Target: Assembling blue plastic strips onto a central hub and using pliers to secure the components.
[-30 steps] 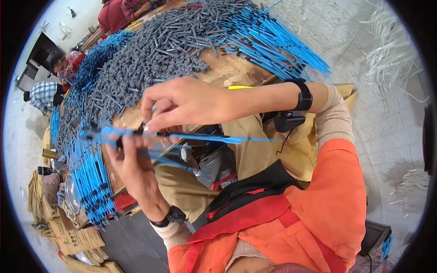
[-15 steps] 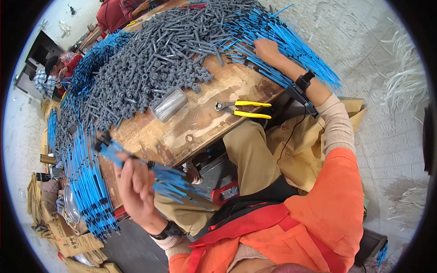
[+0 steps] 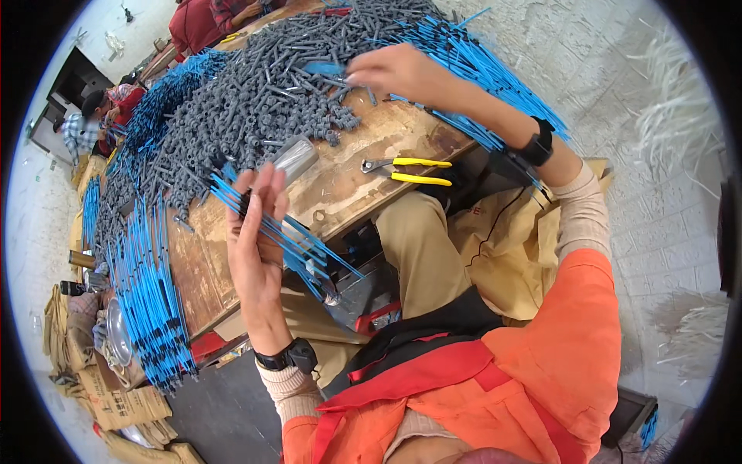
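Head view: the left hand held a bundle of blue rods near the tabletop edge.
The right hand, blurred, hung near gray plugs, a blue piece beside it, grip unclear; pliers lay between the hands.

Slim plastic strips in the left fingers are blue, perhaps black-banded under the blur. Short plastic pieces beyond are grey.

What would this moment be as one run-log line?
left hand: holding blue strips | right hand: near gray parts, blurred, grip unclear | yellow-handled pliers: lying on table
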